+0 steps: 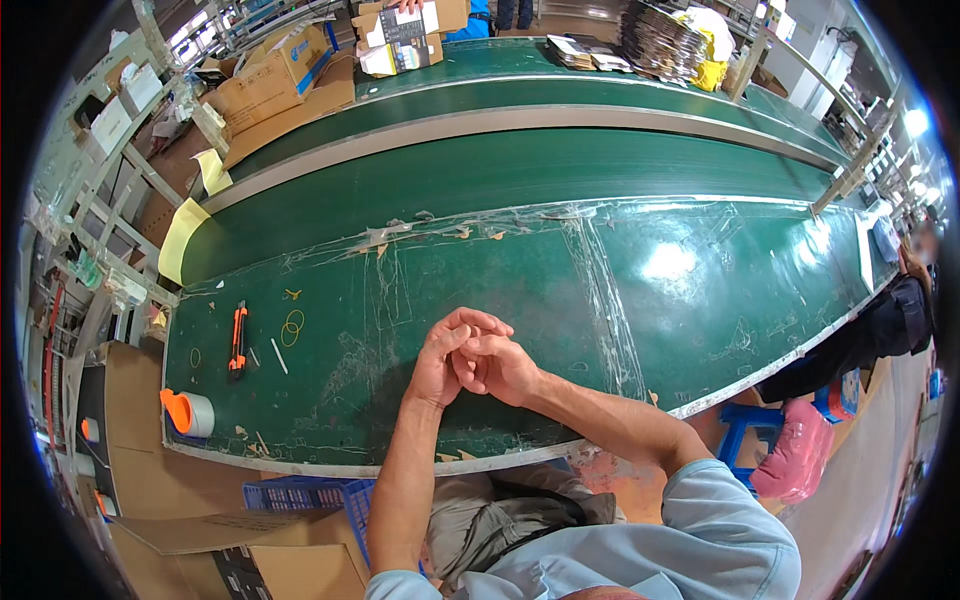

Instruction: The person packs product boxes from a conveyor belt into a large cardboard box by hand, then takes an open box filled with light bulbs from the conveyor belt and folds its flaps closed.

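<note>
Over the green worktop (500,290), my left hand (437,365) and my right hand (512,370) are clasped together. Their fingers are curled and overlap one another, and no object shows between them. To the left of my hands lie an orange and black utility knife (238,340), a yellow rubber band (291,327) and a thin white stick (279,356). A tape roll with an orange part (190,413) rests at the worktop's near left corner.
A green conveyor belt (560,160) runs behind the worktop. Beyond stand a large cardboard box (270,78), stacked flat cartons (660,42) and a person's hand holding a box (398,40). Open cartons (165,440) stand at lower left. Another person (880,310) sits at right, near a pink cushion (795,450).
</note>
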Motion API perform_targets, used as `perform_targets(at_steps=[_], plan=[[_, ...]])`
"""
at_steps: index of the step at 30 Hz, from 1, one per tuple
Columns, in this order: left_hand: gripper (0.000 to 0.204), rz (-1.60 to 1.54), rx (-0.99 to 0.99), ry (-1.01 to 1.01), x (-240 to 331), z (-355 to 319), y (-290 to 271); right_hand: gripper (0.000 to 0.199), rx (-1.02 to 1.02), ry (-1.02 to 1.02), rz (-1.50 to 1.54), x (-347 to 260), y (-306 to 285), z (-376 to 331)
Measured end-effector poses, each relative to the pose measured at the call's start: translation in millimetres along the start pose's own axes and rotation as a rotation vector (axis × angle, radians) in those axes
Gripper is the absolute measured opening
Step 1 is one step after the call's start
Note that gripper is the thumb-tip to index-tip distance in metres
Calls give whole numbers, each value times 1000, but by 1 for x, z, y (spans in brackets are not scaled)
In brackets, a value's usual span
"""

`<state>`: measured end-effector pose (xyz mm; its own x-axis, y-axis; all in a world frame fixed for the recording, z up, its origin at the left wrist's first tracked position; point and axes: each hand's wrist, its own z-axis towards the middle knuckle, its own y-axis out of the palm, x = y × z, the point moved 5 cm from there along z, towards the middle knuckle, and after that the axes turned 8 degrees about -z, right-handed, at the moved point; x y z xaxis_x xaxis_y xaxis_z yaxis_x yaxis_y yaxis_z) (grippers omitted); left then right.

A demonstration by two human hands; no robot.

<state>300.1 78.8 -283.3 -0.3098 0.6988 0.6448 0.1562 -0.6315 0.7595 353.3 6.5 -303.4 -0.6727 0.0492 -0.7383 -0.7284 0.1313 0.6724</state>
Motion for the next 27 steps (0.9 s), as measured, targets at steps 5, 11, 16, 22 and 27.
perform_targets(at_steps=[5, 11, 16, 22, 27], plan=[[33, 6, 11, -5, -3, 3, -5, 27, -4, -13, 66, -3, -1, 0], [36, 15, 23, 6, -1, 1, -5, 22, 16, 24, 47, 0, 0, -1], [37, 11, 21, 2, 1, 1, -5, 22, 5, 29, -1, -1, 1, 0], [38, -2, 22, 3, 0, 2, -8, 20, -22, 9, 18, 0, 1, 1], [38, -6, 17, 9, -1, 3, -8, 18, -7, 19, 20, 2, -1, 0]])
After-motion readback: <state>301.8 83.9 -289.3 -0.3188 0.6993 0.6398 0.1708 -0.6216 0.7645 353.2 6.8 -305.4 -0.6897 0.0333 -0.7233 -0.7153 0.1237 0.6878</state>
